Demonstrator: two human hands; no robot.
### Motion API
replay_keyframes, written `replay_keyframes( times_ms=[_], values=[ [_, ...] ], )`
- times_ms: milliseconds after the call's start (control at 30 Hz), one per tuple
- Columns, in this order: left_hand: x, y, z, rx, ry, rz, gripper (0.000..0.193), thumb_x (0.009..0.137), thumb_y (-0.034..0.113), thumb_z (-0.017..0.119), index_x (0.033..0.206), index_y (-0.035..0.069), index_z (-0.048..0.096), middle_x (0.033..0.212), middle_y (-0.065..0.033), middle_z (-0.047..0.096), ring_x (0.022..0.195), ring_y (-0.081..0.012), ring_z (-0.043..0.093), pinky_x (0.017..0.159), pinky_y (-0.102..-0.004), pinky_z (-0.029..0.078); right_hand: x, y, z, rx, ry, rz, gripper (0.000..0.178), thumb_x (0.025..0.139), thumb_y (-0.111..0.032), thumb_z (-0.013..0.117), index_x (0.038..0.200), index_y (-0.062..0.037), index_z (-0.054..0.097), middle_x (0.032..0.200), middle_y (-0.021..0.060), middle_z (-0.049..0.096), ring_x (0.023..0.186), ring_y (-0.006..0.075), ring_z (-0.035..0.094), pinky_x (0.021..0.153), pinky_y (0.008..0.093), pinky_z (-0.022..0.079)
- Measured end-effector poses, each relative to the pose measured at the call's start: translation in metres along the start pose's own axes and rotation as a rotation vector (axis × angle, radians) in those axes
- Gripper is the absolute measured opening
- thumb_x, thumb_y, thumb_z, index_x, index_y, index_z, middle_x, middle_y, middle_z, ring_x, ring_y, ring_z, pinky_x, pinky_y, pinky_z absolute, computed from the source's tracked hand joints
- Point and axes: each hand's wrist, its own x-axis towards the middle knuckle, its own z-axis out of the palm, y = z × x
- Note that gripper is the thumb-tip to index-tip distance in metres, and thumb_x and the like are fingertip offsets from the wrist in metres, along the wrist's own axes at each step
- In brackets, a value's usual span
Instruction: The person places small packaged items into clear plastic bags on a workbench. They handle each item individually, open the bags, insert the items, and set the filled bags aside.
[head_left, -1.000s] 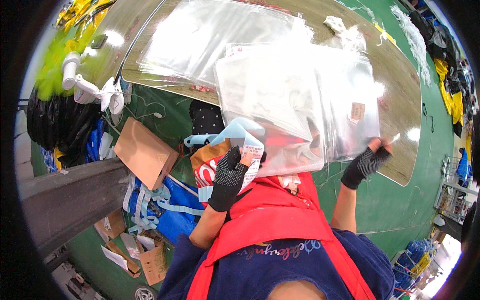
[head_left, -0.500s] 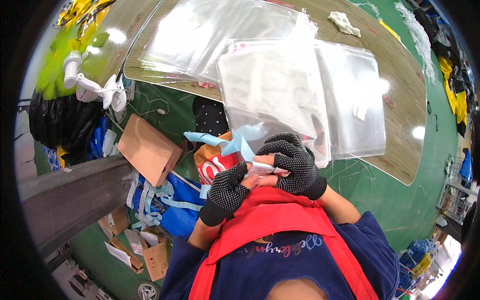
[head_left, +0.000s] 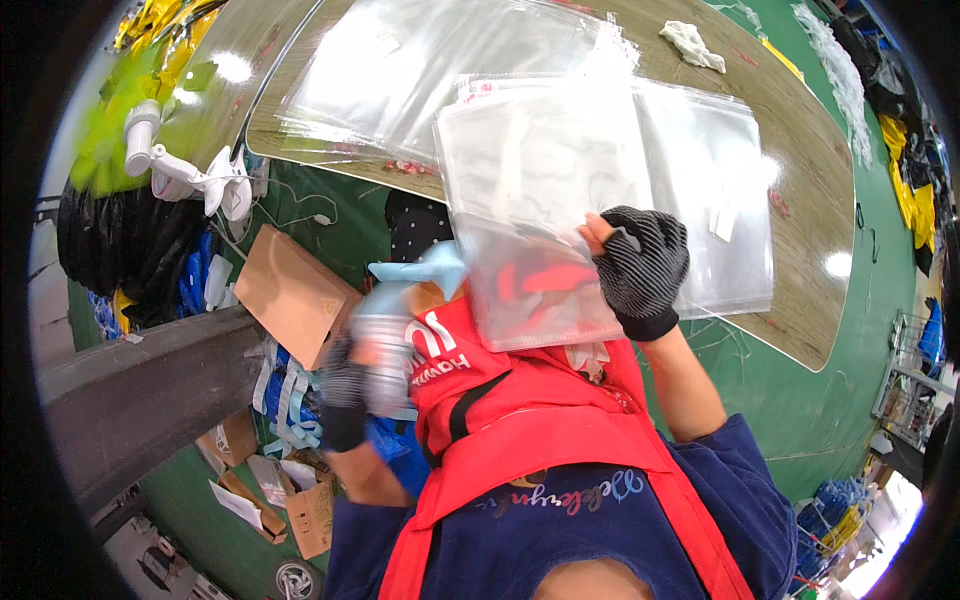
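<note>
My right hand (head_left: 645, 265), in a black dotted glove with bare fingertips, is closed in a pinch above the right edge of a stack of clear plastic bags (head_left: 540, 150). What lies between those fingertips I cannot make out. The stack's near end overhangs the table and covers part of my red apron (head_left: 560, 440). My left hand (head_left: 348, 395), gloved alike, is off to the left and smeared by motion, so its fingers cannot be read. A light blue strip (head_left: 415, 270), partly blurred, lies just beyond it, beside the red fabric with white lettering (head_left: 445, 350).
More clear bags (head_left: 400, 70) cover the wood-look table (head_left: 815, 200), with a crumpled white cloth (head_left: 692, 46) on it. To the left are a cardboard box (head_left: 295, 290), a dark beam (head_left: 160, 390), a white desk fan (head_left: 143, 135) and loose pale blue strips (head_left: 295, 405).
My hands were together at a small pale item by the light blue strip. They have parted: the left swung left, the right moved up over the bags. The strip shifted left.
</note>
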Motion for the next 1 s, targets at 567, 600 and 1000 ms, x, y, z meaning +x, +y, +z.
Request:
replay_keyframes(
  times_ms=[567, 600, 1000],
  values=[
    [0.025, -0.007, 0.076, -0.969, -0.214, -0.136, 0.033, 0.092, 0.019, 0.05, 0.117, -0.002, 0.05, 0.111, -0.0127, 0.058, 0.095, -0.0188, 0.059, 0.077, -0.0277, 0.049, -0.045, -0.03, -0.008, 0.658, -0.404, 0.528, 0.014, 0.08, -0.014, 0.064, 0.09, -0.0042, 0.065, 0.085, 0.012, 0.062, 0.082, 0.0268, 0.059, 0.074, 0.0361, 0.046],
    [0.031, -0.003, 0.101, -1.036, -0.248, -0.077, 0.032, 0.092, 0.019, 0.049, 0.118, -0.001, 0.05, 0.11, -0.0128, 0.059, 0.095, -0.0198, 0.06, 0.074, -0.0304, 0.052, -0.041, -0.028, -0.018, 0.809, -0.436, 0.643, 0.014, 0.086, -0.007, 0.059, 0.097, -0.0037, 0.066, 0.088, 0.0071, 0.063, 0.081, 0.015, 0.06, 0.071, 0.0251, 0.047],
    [0.012, 0.04, 0.13, -0.658, -0.317, -0.057, 0.032, 0.091, 0.022, 0.052, 0.109, -0.005, 0.057, 0.098, -0.0147, 0.064, 0.084, -0.0215, 0.064, 0.073, -0.0309, 0.053, -0.026, -0.023, -0.068, -0.028, -0.031, 0.184, 0.035, 0.086, -0.026, 0.056, 0.115, -0.0067, 0.055, 0.117, 0.0089, 0.054, 0.107, 0.026, 0.049, 0.096, 0.0404, 0.036]
  ],
)
